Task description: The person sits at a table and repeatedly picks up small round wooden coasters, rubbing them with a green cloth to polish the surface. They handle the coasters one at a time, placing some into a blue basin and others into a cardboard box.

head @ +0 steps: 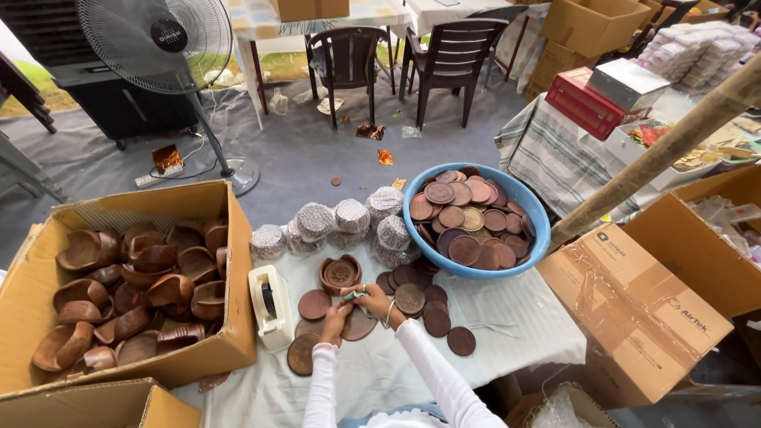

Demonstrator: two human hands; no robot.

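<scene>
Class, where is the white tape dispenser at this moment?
In the head view, the white tape dispenser stands left of the hands, on the cloth-covered table beside the cardboard box of brown bowls.

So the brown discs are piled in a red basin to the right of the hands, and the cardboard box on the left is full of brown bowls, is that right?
Not quite: the basin holding the brown discs is blue, not red, as the head view shows. The rest stands: it sits to the right of the hands, and the cardboard box on the left is full of brown bowls.
</scene>
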